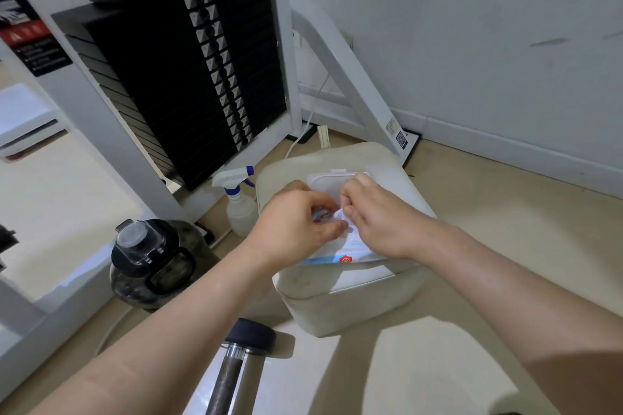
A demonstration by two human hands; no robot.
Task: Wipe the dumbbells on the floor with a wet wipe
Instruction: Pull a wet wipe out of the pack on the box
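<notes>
left hand (296,222) fingers grip wipes pack (350,248) | right hand (377,216) fingers pinch wet wipe (341,215) | spray bottle (240,209) beside stool (337,300)

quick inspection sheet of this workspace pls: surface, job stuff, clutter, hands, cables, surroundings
surface: pale floor, with a cream padded stool standing on it
job's things: wipe pack on the stool; wet wipe at its opening; dumbbell on the floor, nearer the camera
clutter: spray bottle and water jug left of the stool
hands: left hand holds the pack; right hand pinches the wipe
cables: white cable by the wall
surroundings: weight stack, white wall
</notes>
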